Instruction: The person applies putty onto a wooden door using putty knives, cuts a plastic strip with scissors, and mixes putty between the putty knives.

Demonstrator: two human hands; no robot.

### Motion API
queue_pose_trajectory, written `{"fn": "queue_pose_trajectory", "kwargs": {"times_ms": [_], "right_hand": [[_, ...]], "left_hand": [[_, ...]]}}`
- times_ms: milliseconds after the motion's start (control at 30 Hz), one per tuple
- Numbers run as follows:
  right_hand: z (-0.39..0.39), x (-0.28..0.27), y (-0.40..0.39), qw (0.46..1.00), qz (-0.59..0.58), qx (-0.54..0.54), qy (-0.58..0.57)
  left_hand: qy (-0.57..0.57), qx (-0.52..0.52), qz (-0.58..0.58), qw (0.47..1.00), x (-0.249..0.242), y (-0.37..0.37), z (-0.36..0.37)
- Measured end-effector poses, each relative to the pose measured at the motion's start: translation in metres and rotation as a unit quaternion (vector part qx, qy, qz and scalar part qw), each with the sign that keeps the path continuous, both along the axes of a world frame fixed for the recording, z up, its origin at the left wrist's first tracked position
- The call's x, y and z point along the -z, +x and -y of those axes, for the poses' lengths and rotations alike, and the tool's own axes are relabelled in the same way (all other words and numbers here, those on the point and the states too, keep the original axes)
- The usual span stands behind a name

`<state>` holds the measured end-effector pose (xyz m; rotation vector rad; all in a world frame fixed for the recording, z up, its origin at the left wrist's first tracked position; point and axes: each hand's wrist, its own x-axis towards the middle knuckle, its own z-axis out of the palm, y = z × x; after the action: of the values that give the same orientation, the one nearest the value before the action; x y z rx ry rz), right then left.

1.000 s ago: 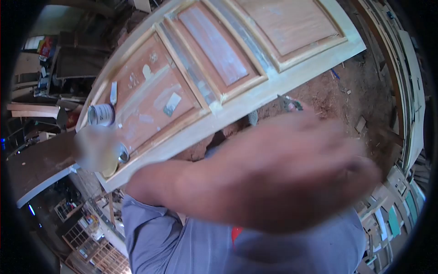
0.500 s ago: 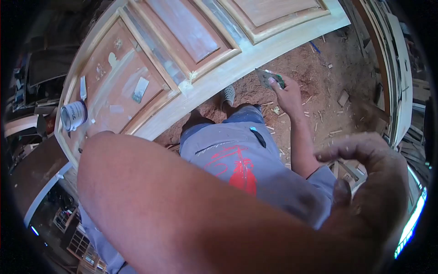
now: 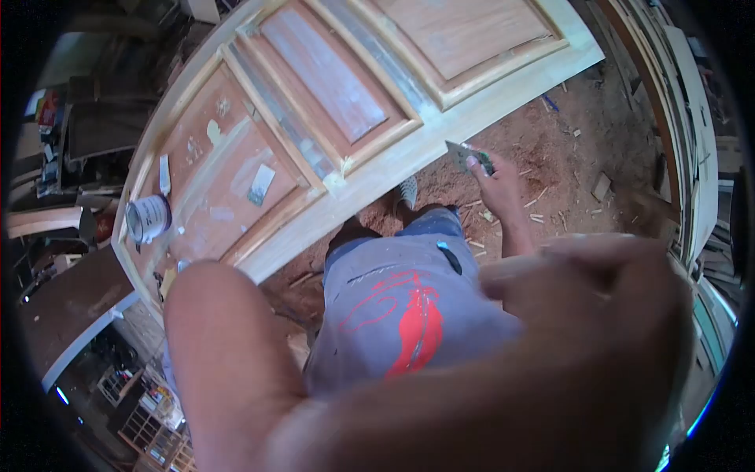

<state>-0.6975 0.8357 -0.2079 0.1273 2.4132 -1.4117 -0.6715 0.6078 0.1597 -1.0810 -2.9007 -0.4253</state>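
Observation:
My right hand [image 3: 499, 185] is closed around a flat metal putty scraper [image 3: 458, 156] with something green by the thumb. It is near the front edge of a panelled wooden door [image 3: 370, 164] lying flat. My left forearm [image 3: 228, 354] bends across the view, very close to the camera. My left hand [image 3: 598, 315] looms large, dark and blurred at the right, its fingers bent; whether anything is in them is hidden. On the door's left panel are a second flat scraper [image 3: 262, 185], an open can [image 3: 148, 219] and a narrow pale-handled tool [image 3: 164, 175].
Pale filler patches [image 3: 214, 132] mark the door's panels. Wood scraps and shavings litter the reddish dirt floor [image 3: 566, 181]. Long boards [image 3: 692, 141] stand along the right side. A dark bench top [image 3: 67, 303] is at the left.
My left arm has bent more, and its hand has shifted left and inward. The view has tilted, so the door appears lower. The right hand still holds the putty scraper.

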Motion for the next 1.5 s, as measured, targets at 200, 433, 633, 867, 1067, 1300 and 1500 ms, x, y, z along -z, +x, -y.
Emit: {"fn": "queue_pose_trajectory", "kwargs": {"times_ms": [200, 433, 633, 867, 1067, 1300, 1500], "right_hand": [[-0.002, -0.017, -0.015, 0.999, -0.032, 0.006, 0.006], [-0.008, -0.030, -0.030, 0.998, -0.028, 0.041, -0.028], [0.004, -0.019, -0.038, 0.998, -0.032, 0.030, -0.046], [0.029, -0.017, -0.052, 0.994, -0.007, 0.025, -0.106], [0.019, 0.004, -0.044, 0.968, 0.042, 0.109, -0.222], [-0.002, 0.011, -0.032, 0.959, 0.028, 0.183, -0.216], [0.014, 0.002, -0.008, 0.949, 0.012, 0.206, -0.239]], "left_hand": [[-0.052, -0.086, 0.202, 0.974, 0.049, -0.031, 0.046], [-0.103, -0.320, 0.341, 0.878, 0.256, 0.056, 0.163], [0.115, -0.531, 0.381, 0.748, 0.355, 0.178, 0.234], [0.126, -0.624, 0.232, 0.736, 0.380, 0.237, 0.265], [0.023, -0.620, 0.171, 0.765, 0.371, 0.224, 0.251], [0.010, -0.700, 0.172, 0.693, 0.411, 0.228, 0.283], [0.066, -0.710, 0.144, 0.686, 0.453, 0.209, 0.347]]}}
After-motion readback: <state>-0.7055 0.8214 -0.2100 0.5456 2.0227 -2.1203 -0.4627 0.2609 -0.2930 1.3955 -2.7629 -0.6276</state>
